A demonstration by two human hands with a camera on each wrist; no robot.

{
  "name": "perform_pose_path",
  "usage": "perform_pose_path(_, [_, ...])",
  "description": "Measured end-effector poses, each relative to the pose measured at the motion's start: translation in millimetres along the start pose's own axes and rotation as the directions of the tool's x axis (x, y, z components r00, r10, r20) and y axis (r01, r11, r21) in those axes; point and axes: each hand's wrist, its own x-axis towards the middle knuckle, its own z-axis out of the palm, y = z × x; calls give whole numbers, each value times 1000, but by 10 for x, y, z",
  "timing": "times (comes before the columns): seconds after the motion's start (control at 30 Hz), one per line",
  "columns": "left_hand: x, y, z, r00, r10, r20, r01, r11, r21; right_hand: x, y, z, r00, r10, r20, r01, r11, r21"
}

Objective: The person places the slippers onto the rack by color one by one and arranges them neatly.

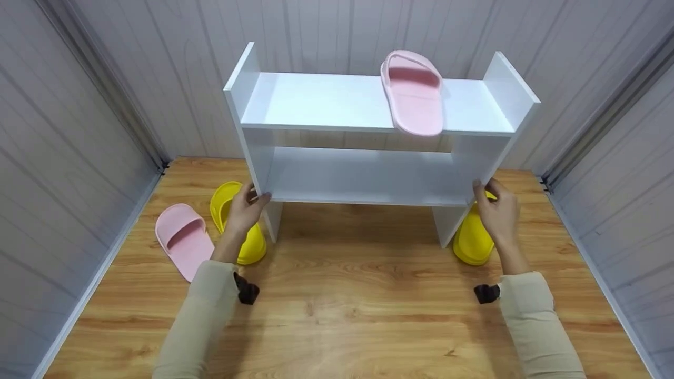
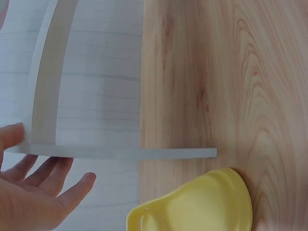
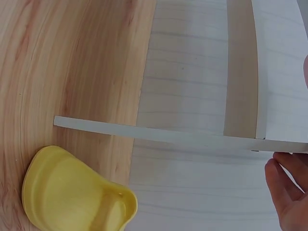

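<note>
Pale panelled walls (image 1: pixel 326 26) enclosed a wood-grain floor (image 1: pixel 347 316) on three sides. White and two-tiered, the rack (image 1: pixel 363 176) stood upright near the back wall, between the person's hands.

The left hand (image 1: pixel 245 210) was clamped on the left panel (image 1: pixel 260 145) at lower-board height: thumb at the front, fingers on the outer face, one finger standing off it. The right hand (image 1: pixel 497 210) gripped the right panel (image 1: pixel 476 155) at a matching height, thumb at the front edge and fingers outside.

One pink slipper (image 1: pixel 418 105) lay on the top board (image 1: pixel 321 100), right of its middle, heel overhanging the front edge. Its mate, the floor slipper (image 1: pixel 184 239), lay at far left, beside the left yellow shoe (image 1: pixel 253 245). The right yellow shoe (image 1: pixel 473 237) was outside the right panel.

Obstructions were noted. The left hand and wrist covered part of the left yellow shoe; the left sleeve (image 1: pixel 202 316) met the floor slipper's heel. The right hand and right panel hid part of the right yellow shoe. In the right wrist view the frame cut off most of the right hand. Whether the panels' lower ends touched the floor could not be determined.
</note>
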Motion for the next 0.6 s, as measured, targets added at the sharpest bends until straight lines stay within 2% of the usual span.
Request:
perform_pose_path(0.07, [-4, -23, -23, 1000, -8, 4, 8, 1000, -6, 2, 4, 0, 1000, 6, 8, -6, 1000, 2])
perform_pose_path(0.13, [-20, -46, -57, 1000, -2, -30, 2, 1000, 7, 6, 4, 1, 1000, 10, 9, -10, 1000, 4])
perform_pose_path(0.2, [-40, -73, -108, 992, 11, -125, -6, 999, 34, 9, 7, 2, 1000, 15, 8, -15, 1000, 7])
perform_pose_path(0.23, [-46, -92, -143, 981, 15, -196, -2, 998, 65, 11, 9, 2, 1000, 16, 7, -16, 1000, 5])
perform_pose_path(0.27, [-48, -116, -183, 960, 26, -278, 1, 995, 97, 14, 10, 4, 1000, 19, 6, -19, 1000, 2])
perform_pose_path(0.33, [-43, -187, -280, 898, 46, -437, 25, 987, 157, 19, 15, 11, 1000, 21, 12, -21, 1000, 1])
perform_pose_path(0.4, [-45, -283, -396, 837, 51, -545, 99, 965, 242, 21, 20, 13, 1000, 22, 18, -23, 1000, 1])
perform_pose_path(0.43, [-51, -344, -457, 812, 45, -581, 156, 944, 291, 21, 22, 14, 1000, 20, 17, -20, 1000, 0])
perform_pose_path(0.47, [-63, -408, -517, 796, 36, -604, 204, 923, 325, 20, 26, 14, 1000, 17, 15, -17, 1000, 1])
perform_pose_path(0.5, [-82, -476, -573, 789, 10, -614, 262, 899, 352, 20, 30, 14, 1000, 13, 13, -13, 1000, 3])
perform_pose_path(0.6, [-167, -677, -719, 778, -94, -621, 427, 805, 413, 14, 44, 8, 1000, 6, 5, -6, 1000, -5])
